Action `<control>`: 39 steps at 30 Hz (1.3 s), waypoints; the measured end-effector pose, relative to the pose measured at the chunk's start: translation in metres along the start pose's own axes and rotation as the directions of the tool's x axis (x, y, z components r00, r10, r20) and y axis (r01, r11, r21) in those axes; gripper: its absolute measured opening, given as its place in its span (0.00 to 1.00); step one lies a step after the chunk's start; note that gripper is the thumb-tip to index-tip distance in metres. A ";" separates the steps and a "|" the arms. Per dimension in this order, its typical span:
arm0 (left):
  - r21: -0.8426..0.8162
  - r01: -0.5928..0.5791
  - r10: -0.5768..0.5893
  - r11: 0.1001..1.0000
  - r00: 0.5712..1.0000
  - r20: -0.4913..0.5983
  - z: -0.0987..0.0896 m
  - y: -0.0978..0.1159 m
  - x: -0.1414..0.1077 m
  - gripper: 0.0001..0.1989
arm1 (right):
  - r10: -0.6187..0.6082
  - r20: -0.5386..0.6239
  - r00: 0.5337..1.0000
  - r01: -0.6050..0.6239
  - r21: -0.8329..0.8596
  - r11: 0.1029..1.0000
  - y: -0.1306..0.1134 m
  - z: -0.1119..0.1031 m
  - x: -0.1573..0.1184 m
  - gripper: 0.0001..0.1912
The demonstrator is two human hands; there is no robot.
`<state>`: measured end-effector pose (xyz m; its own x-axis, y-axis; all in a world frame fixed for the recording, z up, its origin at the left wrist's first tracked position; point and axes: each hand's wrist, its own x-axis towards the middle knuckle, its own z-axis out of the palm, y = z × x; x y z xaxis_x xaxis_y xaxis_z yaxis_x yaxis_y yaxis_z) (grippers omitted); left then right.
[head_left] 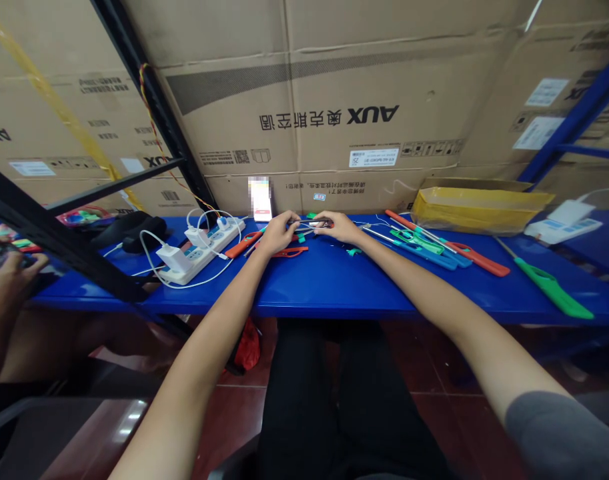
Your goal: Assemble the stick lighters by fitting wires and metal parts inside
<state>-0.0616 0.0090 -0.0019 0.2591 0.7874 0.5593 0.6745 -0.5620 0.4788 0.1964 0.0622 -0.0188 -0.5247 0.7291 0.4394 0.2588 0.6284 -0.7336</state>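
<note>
Over the back of the blue table, my left hand (280,233) and my right hand (340,227) face each other with fingers pinched. Between them runs a thin metal rod (309,222), gripped at both ends; its fine details are too small to make out. Under and beside my left hand lie orange lighter handle pieces (290,252). An orange long-necked lighter (243,245) rests to its left. Small green pieces (353,252) lie near my right hand. Farther right are several blue lighter handles (429,253), more orange and green ones, and metal tubes.
A white power strip (204,250) with plugs and looping cables sits left. A lit phone (261,200) leans against the cardboard boxes (334,80) behind. At right are a yellow-taped carton (479,207), a green lighter (551,287) and another power strip (564,227). Another person's hands (14,263) work far left.
</note>
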 end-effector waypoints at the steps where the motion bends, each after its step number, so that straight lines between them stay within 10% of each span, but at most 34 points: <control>1: -0.005 0.010 -0.010 1.000 1.000 0.000 0.000 0.000 0.000 0.08 | 0.004 -0.006 1.000 -0.004 0.021 1.000 0.001 -0.001 0.001 0.24; 39: -0.065 0.040 -0.050 0.997 0.986 -0.161 -0.004 -0.010 -0.001 0.08 | 0.029 -0.072 0.997 -0.022 0.098 0.995 -0.008 -0.019 0.005 0.11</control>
<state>-0.0715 0.0131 -0.0048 0.1102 0.7638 0.6360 0.6383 -0.5449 0.5438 0.2066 0.0660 -0.0010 -0.4573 0.7646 0.4541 0.1895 0.5827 -0.7903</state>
